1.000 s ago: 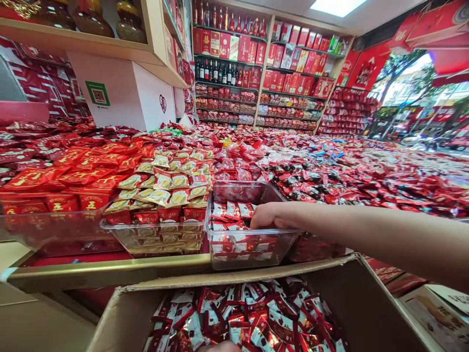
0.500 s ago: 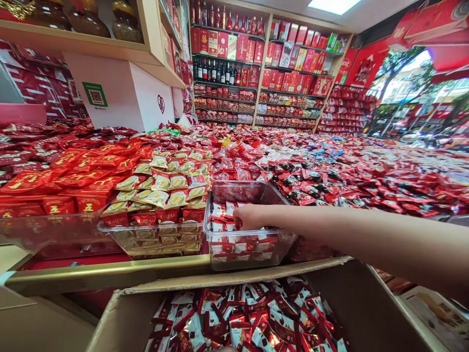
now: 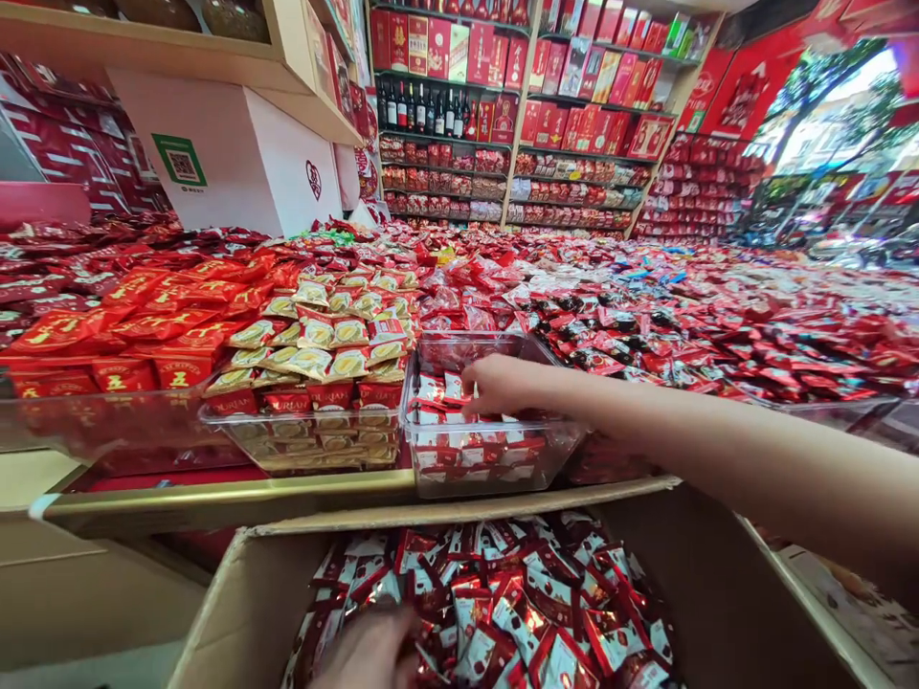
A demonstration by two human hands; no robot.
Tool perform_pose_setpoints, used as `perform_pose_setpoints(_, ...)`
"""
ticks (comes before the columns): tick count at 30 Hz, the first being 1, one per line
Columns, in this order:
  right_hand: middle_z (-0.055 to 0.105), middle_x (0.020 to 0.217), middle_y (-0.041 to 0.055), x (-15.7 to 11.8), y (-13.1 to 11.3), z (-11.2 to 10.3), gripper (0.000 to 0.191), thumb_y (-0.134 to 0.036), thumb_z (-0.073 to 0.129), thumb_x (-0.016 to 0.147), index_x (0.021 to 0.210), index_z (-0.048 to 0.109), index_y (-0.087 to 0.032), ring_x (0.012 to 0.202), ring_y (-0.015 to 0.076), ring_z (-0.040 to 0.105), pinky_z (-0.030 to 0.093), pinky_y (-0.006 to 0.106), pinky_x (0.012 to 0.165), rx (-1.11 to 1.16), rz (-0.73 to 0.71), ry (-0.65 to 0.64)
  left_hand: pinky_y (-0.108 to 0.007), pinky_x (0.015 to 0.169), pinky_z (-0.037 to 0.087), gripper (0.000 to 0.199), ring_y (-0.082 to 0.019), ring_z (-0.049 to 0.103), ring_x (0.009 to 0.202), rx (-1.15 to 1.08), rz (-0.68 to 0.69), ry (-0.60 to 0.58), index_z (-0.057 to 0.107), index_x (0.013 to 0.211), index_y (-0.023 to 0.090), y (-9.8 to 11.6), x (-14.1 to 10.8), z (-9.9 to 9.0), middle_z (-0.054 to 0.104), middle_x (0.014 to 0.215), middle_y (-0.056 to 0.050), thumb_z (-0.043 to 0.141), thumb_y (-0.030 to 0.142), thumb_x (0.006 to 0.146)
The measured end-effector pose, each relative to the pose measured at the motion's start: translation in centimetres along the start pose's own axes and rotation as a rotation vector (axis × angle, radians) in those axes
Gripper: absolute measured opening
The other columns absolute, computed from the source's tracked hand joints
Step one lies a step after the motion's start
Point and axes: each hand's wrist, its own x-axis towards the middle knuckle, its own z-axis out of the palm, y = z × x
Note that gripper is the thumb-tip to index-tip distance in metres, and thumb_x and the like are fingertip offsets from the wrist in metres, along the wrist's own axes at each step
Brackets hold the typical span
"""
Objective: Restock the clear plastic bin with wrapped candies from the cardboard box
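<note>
My right hand [image 3: 495, 385] is inside a clear plastic bin [image 3: 495, 486], its fingers slightly bent and apart over small red-and-white wrapped packets [image 3: 432, 390] lying in rows. Nothing shows between these fingers. Below, my left hand [image 3: 369, 651] reaches into an open cardboard box [image 3: 215, 612], low on its left side. Motion smears its fingers, so what they hold cannot be made out. Loose red-and-white packets [image 3: 495, 612] of a like look fill the box around it, lying in all directions.
Left of the bin stands another clear bin with gold durian packets [image 3: 330, 359], then bright red packets [image 3: 165, 325]. More wrapped sweets [image 3: 646, 335] spread to the right and back. A gold counter edge [image 3: 236, 493] runs behind the box. Shelves [image 3: 513, 124] with bottles and boxes stand behind.
My left hand has come into view over the packets in the box. My right hand has lifted slightly in the bin and its fingers have spread. The view has tilted down.
</note>
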Motion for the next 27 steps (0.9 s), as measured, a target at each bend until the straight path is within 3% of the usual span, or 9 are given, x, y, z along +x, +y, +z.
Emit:
perform_pose_setpoints(2, 0.059, 0.075, 0.0048, -1.6, -0.2, -1.1, 0.025, -0.033, 0.05, 0.072, 0.086, 0.058, -0.014, 0.066, 0.013, 0.051, 0.034, 0.023, 0.058, 0.064, -0.052, 0.195, -0.036, 0.08, 0.036, 0.028, -0.025, 0.05, 0.096, 0.33, -0.043, 0.126, 0.059, 0.096, 0.02, -0.5, 0.4, -1.0, 0.058, 0.098, -0.009, 0.048, 0.013, 0.071)
perform_pose_setpoints(4, 0.056, 0.069, 0.0013, -4.0, -0.7, -1.6, 0.021, -0.032, 0.046, 0.075, 0.082, 0.057, -0.015, 0.062, 0.0101, 0.049, 0.033, 0.022, 0.057, 0.18, -0.117, 0.378, -0.039, 0.079, 0.036, 0.037, -0.03, 0.047, 0.098, 0.507, -0.095, 0.183, 0.056, 0.104, 0.014, -0.9, 0.7, -1.7, 0.055, 0.103, -0.015, 0.045, 0.011, 0.068)
perform_pose_setpoints(8, 0.055, 0.066, -0.0008, -9.5, -2.4, 0.2, 0.019, -0.031, 0.043, 0.08, 0.078, 0.056, -0.017, 0.06, 0.0082, 0.047, 0.034, 0.02, 0.057, 0.34, -0.295, 0.478, -0.041, 0.074, 0.037, 0.041, -0.033, 0.048, 0.095, 0.605, -0.178, 0.167, 0.056, 0.106, 0.014, -1.6, 1.1, -1.5, 0.053, 0.103, -0.019, 0.048, 0.016, 0.066)
perform_pose_setpoints(11, 0.056, 0.069, 0.0019, -12.4, -3.2, 4.1, 0.02, -0.027, 0.039, 0.083, 0.082, 0.056, -0.017, 0.063, 0.0094, 0.048, 0.035, 0.021, 0.059, 0.352, -0.508, 0.356, -0.045, 0.075, 0.036, 0.047, -0.035, 0.044, 0.098, 0.63, -0.23, 0.18, 0.054, 0.111, 0.025, -2.0, 1.6, -0.9, 0.051, 0.105, -0.016, 0.051, 0.022, 0.064)
perform_pose_setpoints(14, 0.056, 0.07, 0.0032, -13.3, -3.2, 8.6, 0.02, -0.025, 0.039, 0.083, 0.087, 0.056, -0.016, 0.065, 0.0105, 0.049, 0.035, 0.021, 0.058, 0.372, -0.563, 0.173, -0.044, 0.077, 0.034, 0.058, -0.036, 0.039, 0.103, 0.608, -0.245, 0.186, 0.052, 0.11, 0.035, -2.5, 2.2, -0.5, 0.046, 0.113, -0.012, 0.06, 0.023, 0.054)
perform_pose_setpoints(17, 0.058, 0.073, 0.0034, -13.0, -2.8, 12.5, 0.018, -0.022, 0.04, 0.082, 0.086, 0.056, -0.016, 0.067, 0.0108, 0.051, 0.036, 0.02, 0.059, 0.394, -0.481, 0.051, -0.04, 0.079, 0.034, 0.061, -0.033, 0.038, 0.104, 0.549, -0.222, 0.202, 0.055, 0.106, 0.034, -2.8, 2.6, -0.4, 0.044, 0.115, -0.01, 0.063, 0.017, 0.048)
perform_pose_setpoints(22, 0.06, 0.073, 0.0036, -12.8, -2.6, 15.3, 0.017, -0.024, 0.042, 0.078, 0.078, 0.058, -0.017, 0.068, 0.0126, 0.054, 0.037, 0.021, 0.06, 0.363, -0.421, -0.085, -0.036, 0.074, 0.034, 0.012, -0.028, 0.045, 0.09, 0.366, -0.182, 0.262, 0.063, 0.07, 0.022, -1.9, 2.5, -1.4, 0.056, 0.086, -0.007, 0.057, 0.023, 0.059)
perform_pose_setpoints(25, 0.06, 0.078, 0.0034, -12.8, -3.2, 16.0, 0.015, -0.026, 0.047, 0.075, 0.083, 0.057, -0.018, 0.071, 0.0135, 0.054, 0.038, 0.022, 0.061, 0.538, -0.27, -0.054, -0.029, 0.064, 0.037, 0.011, -0.019, 0.05, 0.067, 0.171, -0.096, 0.229, 0.052, 0.065, 0.021, -0.1, 1.8, -1.7, 0.053, 0.063, 0.0, 0.049, 0.03, 0.069)
perform_pose_setpoints(27, 0.059, 0.082, 0.0034, -12.4, -3.7, 16.7, 0.025, -0.03, 0.053, 0.071, 0.093, 0.053, -0.018, 0.07, 0.0129, 0.054, 0.04, 0.022, 0.06, 0.803, -0.13, -0.044, -0.025, 0.059, 0.039, 0.018, -0.015, 0.049, 0.06, 0.043, -0.032, 0.194, 0.046, 0.067, 0.021, 1.5, 1.3, -1.2, 0.05, 0.06, 0.003, 0.044, 0.038, 0.074)
